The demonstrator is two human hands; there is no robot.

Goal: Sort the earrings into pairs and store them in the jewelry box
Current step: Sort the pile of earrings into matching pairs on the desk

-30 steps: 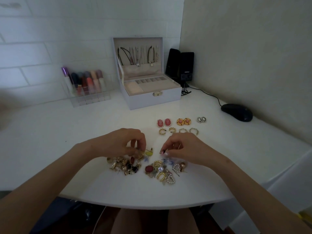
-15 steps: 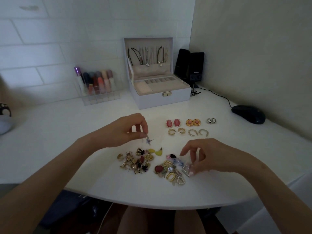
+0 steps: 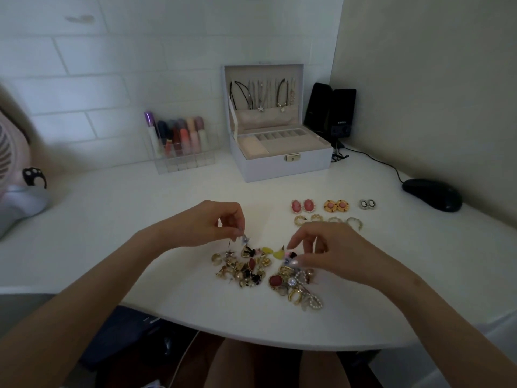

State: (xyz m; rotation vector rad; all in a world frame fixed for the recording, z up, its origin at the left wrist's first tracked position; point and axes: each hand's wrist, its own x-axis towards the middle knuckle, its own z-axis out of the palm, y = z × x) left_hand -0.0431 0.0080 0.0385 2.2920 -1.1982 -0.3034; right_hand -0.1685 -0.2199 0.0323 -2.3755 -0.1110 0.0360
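Two heaps of unsorted earrings lie near you on the white worktop (image 3: 112,219): the left heap (image 3: 240,268) and the right heap (image 3: 296,287), each too tangled to count. Two yellow pieces (image 3: 272,252) sit at their far edge.

Your left hand (image 3: 204,225) hovers just above the left heap, with thumb and forefinger pinched on a small blue earring (image 3: 245,240). Your right hand (image 3: 335,253) is over the right heap, its fingers (image 3: 293,263) closed on a second small earring (image 3: 286,257) that is too tiny to make out.

Farther right, the sorted pairs lie in two rows. The far row has two pink ovals (image 3: 302,205), two orange rounds (image 3: 336,205) and two silver studs (image 3: 367,204). The nearer row is four gold hoops (image 3: 327,220), side by side.

One jewelry box (image 3: 279,166) stands at the far side with its lid up. Several necklaces (image 3: 260,93) hang inside the lid, and the tray shows a row of small slots.

Left of the box, one clear organiser (image 3: 184,163) holds several lipstick tubes upright. To the right of the box are two black speakers (image 3: 330,110) and one mouse (image 3: 432,194).
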